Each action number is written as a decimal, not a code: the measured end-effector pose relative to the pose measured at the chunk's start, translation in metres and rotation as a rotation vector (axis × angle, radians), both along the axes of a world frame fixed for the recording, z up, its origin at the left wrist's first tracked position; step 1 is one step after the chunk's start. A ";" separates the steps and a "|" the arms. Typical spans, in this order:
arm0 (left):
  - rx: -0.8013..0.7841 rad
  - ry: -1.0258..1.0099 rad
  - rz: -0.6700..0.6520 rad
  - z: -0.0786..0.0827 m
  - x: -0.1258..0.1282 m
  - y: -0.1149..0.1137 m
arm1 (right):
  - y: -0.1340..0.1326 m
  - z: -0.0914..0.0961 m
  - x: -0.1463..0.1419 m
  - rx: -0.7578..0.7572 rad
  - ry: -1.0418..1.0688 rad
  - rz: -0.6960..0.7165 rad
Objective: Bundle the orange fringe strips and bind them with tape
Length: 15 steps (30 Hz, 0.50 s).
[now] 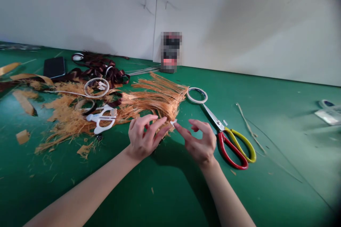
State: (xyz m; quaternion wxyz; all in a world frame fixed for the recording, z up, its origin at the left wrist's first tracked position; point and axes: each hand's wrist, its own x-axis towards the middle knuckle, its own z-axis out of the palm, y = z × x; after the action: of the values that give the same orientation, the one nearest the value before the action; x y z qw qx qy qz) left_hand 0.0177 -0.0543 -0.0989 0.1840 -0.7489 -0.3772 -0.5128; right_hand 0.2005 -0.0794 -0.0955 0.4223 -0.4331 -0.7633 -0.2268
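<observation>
A bundle of orange-brown raffia-like fringe (157, 97) lies on the green table in front of me. My left hand (145, 136) is at its near end, thumb and forefinger closing on the strands. A small white piece (173, 123), perhaps tape, shows at that end. One digit of my right hand (201, 140) touches this white piece, while its other fingers stay apart and bent. To the right of the bundle lie large scissors (220, 126) with one red and one yellow handle. Their blade tip points at a tape roll (197, 95) beside the fringe.
On the left are white-handled scissors (105, 118), a white ring (96, 88), shredded fibre (65, 113), brown ribbon (98, 65) and a dark phone-like slab (54, 67). A blurred box (171, 52) leans on the white wall. Cord (250, 127) and another roll (326, 104) lie right.
</observation>
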 end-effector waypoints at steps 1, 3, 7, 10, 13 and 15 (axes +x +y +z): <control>0.036 0.015 0.015 0.001 0.000 -0.001 | 0.000 0.000 -0.001 0.005 0.012 0.030; 0.078 0.050 0.015 0.003 -0.001 -0.002 | 0.001 0.000 -0.002 0.002 0.033 0.065; 0.139 0.108 -0.028 0.005 -0.003 -0.003 | -0.001 0.001 -0.003 -0.002 0.031 0.102; 0.215 0.126 -0.045 0.005 -0.004 -0.003 | -0.003 0.002 -0.004 -0.023 0.092 0.118; 0.301 0.137 -0.070 0.003 -0.004 -0.003 | -0.003 0.004 -0.007 -0.022 0.267 0.095; 0.342 0.138 -0.084 0.003 -0.005 -0.005 | -0.002 0.005 -0.007 -0.022 0.333 0.084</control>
State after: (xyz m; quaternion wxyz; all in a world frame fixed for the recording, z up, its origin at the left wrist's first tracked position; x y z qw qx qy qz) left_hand 0.0131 -0.0590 -0.0963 0.3127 -0.7550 -0.2395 -0.5243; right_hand 0.1935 -0.0816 -0.0906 0.5473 -0.4369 -0.7027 -0.1258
